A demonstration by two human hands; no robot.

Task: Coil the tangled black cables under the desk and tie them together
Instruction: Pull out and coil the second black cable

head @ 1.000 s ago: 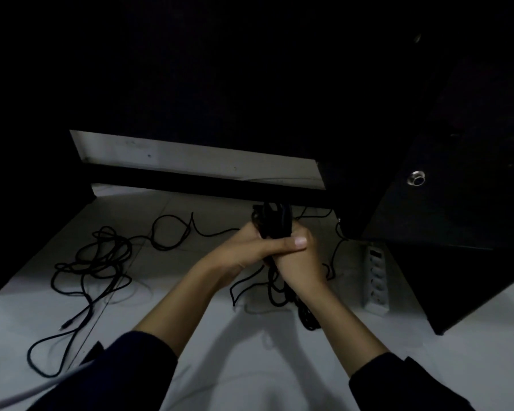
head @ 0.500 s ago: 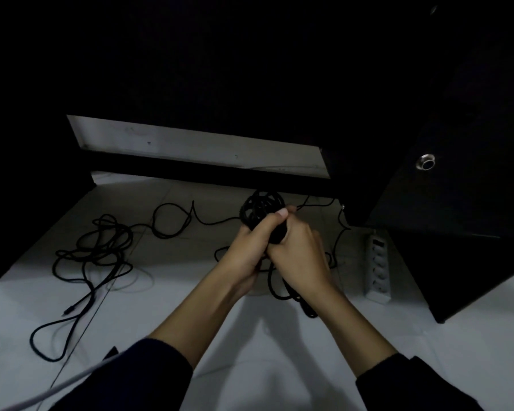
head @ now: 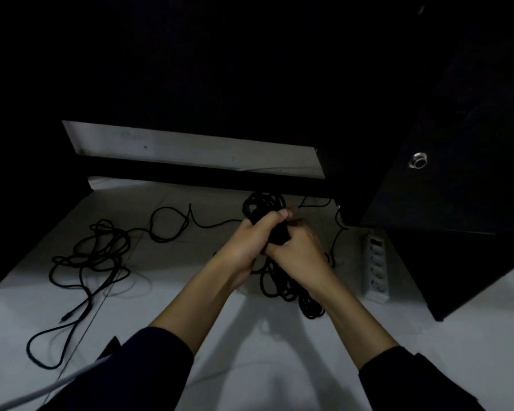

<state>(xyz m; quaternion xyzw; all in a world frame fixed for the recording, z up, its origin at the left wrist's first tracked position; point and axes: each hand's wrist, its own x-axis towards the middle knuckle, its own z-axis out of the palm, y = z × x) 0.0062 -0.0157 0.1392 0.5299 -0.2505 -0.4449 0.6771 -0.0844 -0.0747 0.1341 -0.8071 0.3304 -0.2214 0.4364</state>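
A coiled bundle of black cable (head: 264, 204) sticks up between my two hands in the middle of the view, above the white floor. My left hand (head: 250, 241) grips the bundle from the left, fingers curled over its top. My right hand (head: 298, 247) grips the same bundle from the right, just below. More loops of that bundle (head: 282, 284) hang down under my right wrist. One thin strand (head: 208, 225) runs left from the bundle to a loose tangle of black cable (head: 98, 253) lying on the floor at the left.
A white power strip (head: 376, 268) lies on the floor at the right beside the dark desk cabinet (head: 445, 226). A black crossbar (head: 190, 176) and pale back panel (head: 190, 148) span the rear. A dark desk side (head: 27, 203) stands left. A white cord (head: 42, 391) crosses the bottom left.
Both hands have turned on the bundle and lifted it a little toward the crossbar; the coil's top loops now show above my left fingers. The floor tangle has stayed put.
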